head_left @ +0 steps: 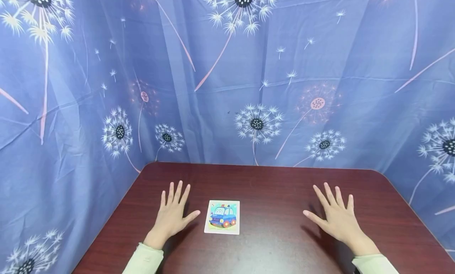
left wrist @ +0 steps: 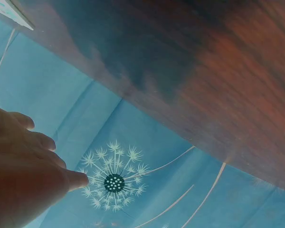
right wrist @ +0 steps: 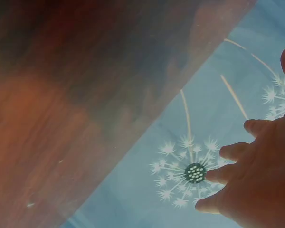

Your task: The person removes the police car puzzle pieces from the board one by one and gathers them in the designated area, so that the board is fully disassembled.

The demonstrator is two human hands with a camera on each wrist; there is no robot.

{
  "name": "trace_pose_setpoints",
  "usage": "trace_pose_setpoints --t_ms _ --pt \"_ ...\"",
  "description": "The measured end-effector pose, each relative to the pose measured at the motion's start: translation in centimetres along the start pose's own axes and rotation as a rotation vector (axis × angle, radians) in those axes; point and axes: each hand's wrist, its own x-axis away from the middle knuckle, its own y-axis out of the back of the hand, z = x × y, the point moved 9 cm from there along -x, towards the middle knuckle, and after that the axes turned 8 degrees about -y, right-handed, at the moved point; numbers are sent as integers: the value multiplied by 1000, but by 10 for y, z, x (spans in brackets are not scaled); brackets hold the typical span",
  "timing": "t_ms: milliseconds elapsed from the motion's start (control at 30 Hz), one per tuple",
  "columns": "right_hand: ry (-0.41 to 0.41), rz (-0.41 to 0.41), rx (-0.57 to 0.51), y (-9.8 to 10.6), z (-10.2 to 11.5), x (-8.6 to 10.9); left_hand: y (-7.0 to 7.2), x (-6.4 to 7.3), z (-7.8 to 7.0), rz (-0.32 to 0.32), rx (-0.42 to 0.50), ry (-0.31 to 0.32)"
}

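Note:
A square picture tile (head_left: 222,217) with a white border shows a blue cartoon police car; it lies flat on the dark red-brown table (head_left: 270,242). To its left, my left hand (head_left: 170,218) has its fingers spread, with the thumb pointing toward the tile but apart from it. Farther off on the right, my right hand (head_left: 337,222) is also spread and holds nothing. In the left wrist view, a corner of the tile (left wrist: 19,15) shows at the top left, beyond the left hand (left wrist: 23,166). Only the table and cloth appear near the right hand (right wrist: 261,175) in its wrist view.
A blue curtain (head_left: 213,120) printed with dandelions hangs behind the table and along both sides. The table's far edge (head_left: 263,166) runs close against it. Pale sleeves (head_left: 143,260) cover both forearms.

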Motion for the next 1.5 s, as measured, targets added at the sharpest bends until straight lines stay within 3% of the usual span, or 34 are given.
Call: trace_pose_setpoints --t_ms 300,667,1000,1500 --pt "62 -55 -61 5 23 -9 9 -4 -12 -29 -8 -9" --pt "109 -67 -140 6 54 -22 16 -10 -32 -118 56 -36" --pt "183 -99 -180 2 93 -33 21 -13 -51 -153 111 -68" --pt "214 -46 -255 -15 136 -40 17 -7 -86 -68 164 -159"
